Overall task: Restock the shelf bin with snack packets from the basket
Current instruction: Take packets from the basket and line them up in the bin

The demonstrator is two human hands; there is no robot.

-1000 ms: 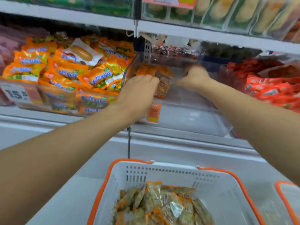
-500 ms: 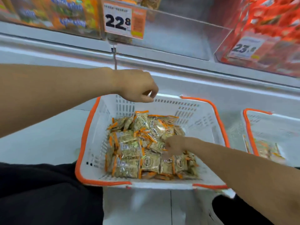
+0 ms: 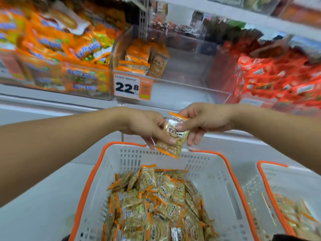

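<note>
- Both hands have risen out of the basket since half a second ago; the right hand was then down among the packets, the left hovering with nothing in it.
- One snack packet [image 3: 172,134], clear with orange ends, is now held above the basket's far rim, tilted.
- Left hand [image 3: 147,126] pinches its lower part with thumb and fingers.
- Right hand [image 3: 199,121] pinches its upper part.
- White basket [image 3: 217,174] with orange rim sits near, holding many similar packets [image 3: 156,202].
- Clear shelf bin [image 3: 182,54] stands beyond, a few packets at its left side.
- Price tag [image 3: 132,86] reading 22.8 hangs on the bin's front left.
- A second basket [image 3: 284,178] sits at right.
</note>
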